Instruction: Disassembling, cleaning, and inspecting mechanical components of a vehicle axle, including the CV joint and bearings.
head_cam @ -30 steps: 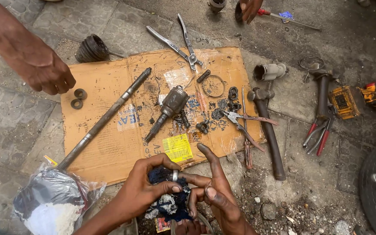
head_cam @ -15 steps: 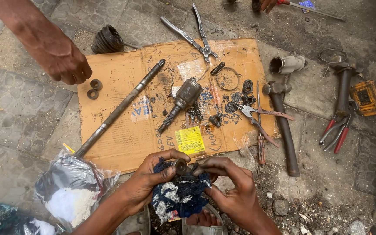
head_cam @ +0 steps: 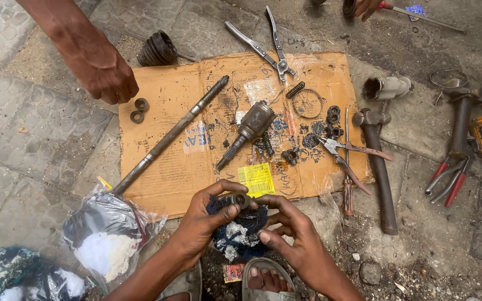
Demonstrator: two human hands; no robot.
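My left hand [head_cam: 207, 214] pinches a small round metal part [head_cam: 240, 199] between thumb and fingers, over a greasy dark blue rag [head_cam: 235, 231]. My right hand [head_cam: 288, 231] is cupped beside it, fingers touching the rag and close to the part. Both hands hover just off the near edge of a flattened cardboard sheet [head_cam: 163, 173] lying on the pavement. On the cardboard lie a long steel shaft [head_cam: 168, 136], a joint with a short stub [head_cam: 247, 131] and several small greasy parts [head_cam: 313, 136].
Another person's hand [head_cam: 104, 75] hangs over the cardboard's far left corner near two small rings [head_cam: 139, 110]. Pliers [head_cam: 269, 47], a spring, a wire ring, snips [head_cam: 352, 156], a hammer [head_cam: 377, 167], a rubber boot [head_cam: 157, 50] and red-handled pliers [head_cam: 447, 181] lie around. A plastic bag of rags [head_cam: 107, 231] sits left.
My hands have drawn together over the rag, and my left hand now lifts the round part up between its fingertips. The view has shifted slightly; the other person's hand stays near the rings.
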